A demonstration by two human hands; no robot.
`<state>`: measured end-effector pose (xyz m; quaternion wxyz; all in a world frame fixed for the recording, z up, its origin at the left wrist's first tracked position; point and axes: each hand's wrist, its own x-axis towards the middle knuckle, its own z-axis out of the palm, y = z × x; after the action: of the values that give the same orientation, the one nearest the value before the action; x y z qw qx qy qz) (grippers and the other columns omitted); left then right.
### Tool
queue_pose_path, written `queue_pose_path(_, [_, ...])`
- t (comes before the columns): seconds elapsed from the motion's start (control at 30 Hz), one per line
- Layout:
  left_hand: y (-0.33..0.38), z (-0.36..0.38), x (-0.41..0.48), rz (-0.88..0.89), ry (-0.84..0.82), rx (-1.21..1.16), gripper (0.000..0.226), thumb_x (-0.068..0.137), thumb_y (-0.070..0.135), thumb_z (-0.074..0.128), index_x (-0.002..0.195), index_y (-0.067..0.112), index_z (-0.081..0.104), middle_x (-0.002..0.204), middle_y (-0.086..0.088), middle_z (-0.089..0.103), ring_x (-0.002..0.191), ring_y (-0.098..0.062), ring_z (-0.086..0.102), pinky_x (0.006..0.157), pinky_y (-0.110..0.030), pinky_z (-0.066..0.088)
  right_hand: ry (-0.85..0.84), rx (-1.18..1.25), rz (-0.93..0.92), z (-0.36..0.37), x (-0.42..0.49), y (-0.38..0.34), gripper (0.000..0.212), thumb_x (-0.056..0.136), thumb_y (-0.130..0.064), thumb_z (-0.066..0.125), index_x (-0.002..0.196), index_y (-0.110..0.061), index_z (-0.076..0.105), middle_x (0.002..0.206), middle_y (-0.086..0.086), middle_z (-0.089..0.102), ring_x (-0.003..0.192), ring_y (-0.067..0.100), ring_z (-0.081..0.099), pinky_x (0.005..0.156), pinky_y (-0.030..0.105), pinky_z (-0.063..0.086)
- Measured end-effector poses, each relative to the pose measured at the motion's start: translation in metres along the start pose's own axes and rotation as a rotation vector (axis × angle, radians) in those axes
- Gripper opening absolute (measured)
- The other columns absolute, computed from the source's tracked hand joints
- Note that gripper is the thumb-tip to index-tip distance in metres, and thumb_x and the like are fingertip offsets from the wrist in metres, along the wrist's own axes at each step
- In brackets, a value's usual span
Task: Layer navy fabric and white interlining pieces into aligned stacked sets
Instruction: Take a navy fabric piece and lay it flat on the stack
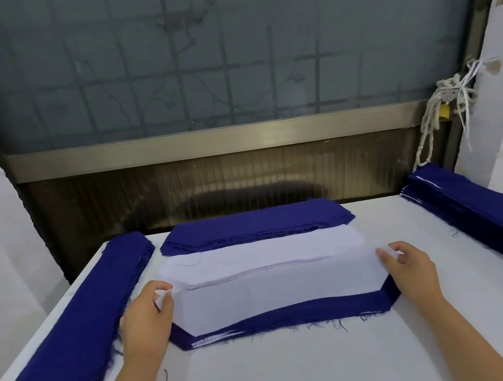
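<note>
A white interlining piece (277,293) lies over a layered stack of navy and white pieces (287,317) in front of me. My left hand (147,318) pinches its left corner, and my right hand (408,268) pinches its right corner. Navy shows along the near edge and both slanted ends below the white piece. Behind it sits a pile of white interlining (262,255). Beyond that is a pile of navy fabric pieces (255,223).
A long navy stack (69,329) runs along the table's left edge and another (485,209) along the right. The white table (302,373) ends at a dark window frame behind. Knotted rope (445,105) hangs at the right wall.
</note>
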<state>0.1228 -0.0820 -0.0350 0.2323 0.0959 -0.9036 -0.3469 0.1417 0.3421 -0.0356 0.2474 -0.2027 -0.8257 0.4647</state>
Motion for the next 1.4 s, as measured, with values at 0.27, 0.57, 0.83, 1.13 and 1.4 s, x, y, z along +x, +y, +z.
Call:
queue_pose_path(0.27, [-0.004, 0.0, 0.0, -0.035, -0.046, 0.046, 0.004, 0.091, 0.021, 0.06, 0.093, 0.025, 0.059, 0.066, -0.002, 0.057, 0.061, -0.019, 0.055, 0.057, -0.03, 0.04, -0.032, -0.176, 0.019, 0.003, -0.002, 0.003, 0.013, 0.09, -0.027, 0.062, 0.085, -0.015, 0.061, 0.069, 0.003, 0.057, 0.068, 0.023, 0.052, 0.061, 0.033, 0.038])
queue_pose_path(0.57, [-0.004, -0.001, 0.0, -0.059, -0.004, 0.066, 0.003, 0.094, 0.026, 0.059, 0.095, 0.024, 0.058, 0.071, 0.007, 0.054, 0.064, -0.013, 0.052, 0.064, -0.03, 0.038, -0.012, -0.245, 0.022, 0.004, -0.002, 0.002, 0.012, 0.092, -0.025, 0.059, 0.085, -0.016, 0.06, 0.071, 0.002, 0.06, 0.073, 0.026, 0.056, 0.068, 0.035, 0.045])
queue_pose_path(0.83, [-0.001, -0.003, -0.001, -0.04, -0.029, 0.159, 0.009, 0.094, 0.026, 0.059, 0.101, 0.021, 0.059, 0.082, 0.003, 0.059, 0.071, -0.015, 0.056, 0.064, -0.029, 0.041, -0.014, -0.34, 0.003, 0.006, -0.004, -0.001, 0.009, 0.092, -0.026, 0.058, 0.093, -0.017, 0.058, 0.072, 0.0, 0.058, 0.073, 0.025, 0.055, 0.066, 0.033, 0.043])
queue_pose_path(1.13, [0.0, -0.003, 0.0, -0.006, 0.044, 0.232, 0.02, 0.09, 0.013, 0.063, 0.109, 0.018, 0.06, 0.092, 0.001, 0.052, 0.085, -0.019, 0.048, 0.074, -0.037, 0.048, 0.114, -0.426, -0.159, 0.01, -0.006, -0.003, 0.009, 0.093, -0.018, 0.059, 0.1, -0.016, 0.064, 0.107, 0.012, 0.052, 0.097, 0.031, 0.047, 0.083, 0.042, 0.042])
queue_pose_path(1.4, [0.014, 0.011, 0.016, 0.145, 0.04, 0.152, 0.021, 0.088, 0.009, 0.063, 0.104, 0.023, 0.063, 0.102, 0.0, 0.059, 0.089, -0.015, 0.046, 0.074, -0.032, 0.046, 0.048, -0.471, -0.293, 0.026, 0.01, -0.016, 0.008, 0.093, -0.017, 0.059, 0.093, -0.023, 0.064, 0.102, 0.002, 0.059, 0.093, 0.022, 0.047, 0.079, 0.035, 0.04])
